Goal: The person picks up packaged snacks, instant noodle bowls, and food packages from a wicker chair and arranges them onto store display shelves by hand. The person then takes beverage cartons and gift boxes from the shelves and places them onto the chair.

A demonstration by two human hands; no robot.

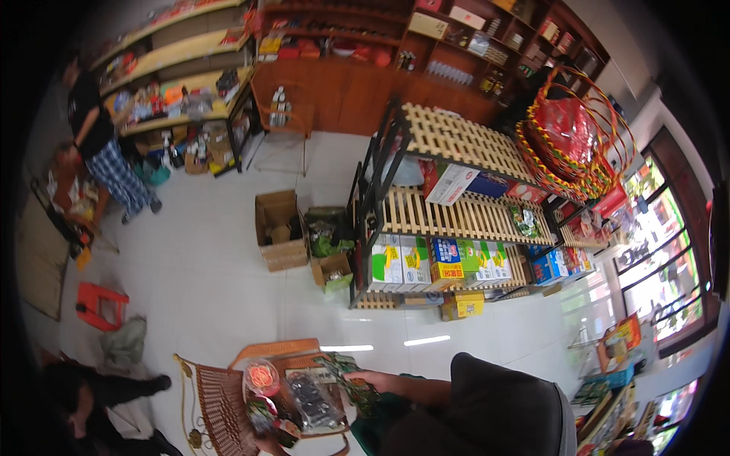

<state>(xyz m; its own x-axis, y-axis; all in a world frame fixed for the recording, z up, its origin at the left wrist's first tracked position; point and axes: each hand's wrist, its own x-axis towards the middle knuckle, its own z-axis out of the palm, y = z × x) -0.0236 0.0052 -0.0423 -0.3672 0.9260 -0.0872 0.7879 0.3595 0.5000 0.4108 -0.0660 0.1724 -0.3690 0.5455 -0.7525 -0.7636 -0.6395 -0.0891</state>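
My right hand (368, 379) grips green patterned plastic packets (355, 393) above the right side of a woven rattan chair (219, 399). Near the picture's bottom edge is my left hand (269, 443), partly cut off, close to a green and red plastic-wrapped pack (262, 413); whether it holds the pack cannot be told. On the chair seat lie a clear plastic pack with dark contents (311, 399) and a round clear container with a red-orange flower-like pattern (262, 376). A dark grey sleeve covers my right upper arm.
Slatted shelving (456, 216) with boxed goods stands ahead, colourful woven baskets (570, 148) on top. Open cardboard boxes (282, 251) sit beside it. At left are a red plastic stool (102, 305), a seated person in black (91, 393) and a standing person (94, 125) near shelves.
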